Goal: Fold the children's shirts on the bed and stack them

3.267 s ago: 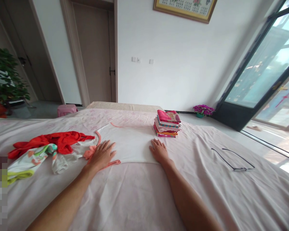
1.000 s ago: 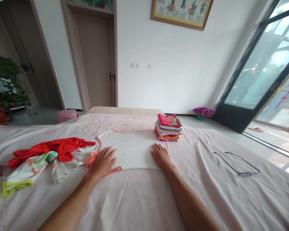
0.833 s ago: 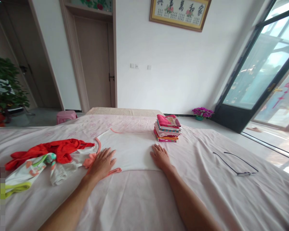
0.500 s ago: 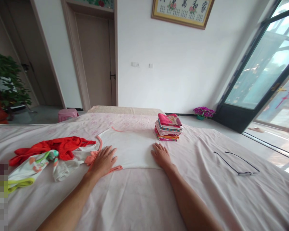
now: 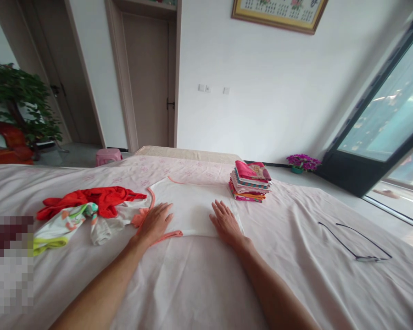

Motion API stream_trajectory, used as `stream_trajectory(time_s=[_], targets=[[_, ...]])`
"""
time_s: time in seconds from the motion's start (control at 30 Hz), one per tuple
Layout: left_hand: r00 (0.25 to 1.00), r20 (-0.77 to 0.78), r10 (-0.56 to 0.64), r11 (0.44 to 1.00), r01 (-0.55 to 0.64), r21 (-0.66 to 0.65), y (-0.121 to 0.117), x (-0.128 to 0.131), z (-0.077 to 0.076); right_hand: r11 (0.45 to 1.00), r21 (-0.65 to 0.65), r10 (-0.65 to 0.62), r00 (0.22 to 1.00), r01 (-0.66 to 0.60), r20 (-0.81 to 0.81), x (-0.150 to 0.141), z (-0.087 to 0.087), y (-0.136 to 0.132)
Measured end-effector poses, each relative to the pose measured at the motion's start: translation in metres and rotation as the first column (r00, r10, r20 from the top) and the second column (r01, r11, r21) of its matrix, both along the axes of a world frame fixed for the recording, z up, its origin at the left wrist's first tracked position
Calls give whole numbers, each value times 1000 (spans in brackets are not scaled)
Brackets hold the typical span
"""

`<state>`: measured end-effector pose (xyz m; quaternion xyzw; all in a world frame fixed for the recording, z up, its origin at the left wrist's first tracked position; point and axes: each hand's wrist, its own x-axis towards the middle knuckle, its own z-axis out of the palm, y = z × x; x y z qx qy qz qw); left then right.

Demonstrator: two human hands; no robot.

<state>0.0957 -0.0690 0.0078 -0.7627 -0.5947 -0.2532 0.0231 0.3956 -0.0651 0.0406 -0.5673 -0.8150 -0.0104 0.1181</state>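
Note:
A white sleeveless top (image 5: 192,206) with coral-orange trim lies spread flat on the bed sheet (image 5: 189,279), its trimmed neck end towards the left. My left hand (image 5: 156,222) rests palm down on that trimmed end, fingers stretched out, beside a coral ruffle or bow. On the plain white part near the right edge lies my right hand (image 5: 226,222), also flat with its fingers extended. Neither hand grips anything. Just beyond the right hand stands a stack of folded clothes (image 5: 250,181), with a pink printed piece on top.
Left of the top lie a crumpled red garment (image 5: 99,201) and a white patterned garment (image 5: 64,227) with yellow-green trim. A pair of glasses (image 5: 356,243) rests on the sheet at right. Beyond the bed are a pink stool (image 5: 109,156) and purple flowers (image 5: 303,162).
The view has shifted, so the scene sits further right. Relative to the top, my right hand has moved left, inward from its right edge. My left hand stays about where it was.

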Motion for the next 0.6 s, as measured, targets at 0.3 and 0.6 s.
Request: stream_trajectory(time_s=[0.3, 0.6], targets=[[953, 66, 296, 953, -289, -90, 12, -64, 12, 989, -136, 57, 998, -56, 10, 1, -15, 6], [812, -8, 584, 801, -578, -159, 2, -134, 1, 990, -125, 58, 998, -58, -7, 1, -14, 3]])
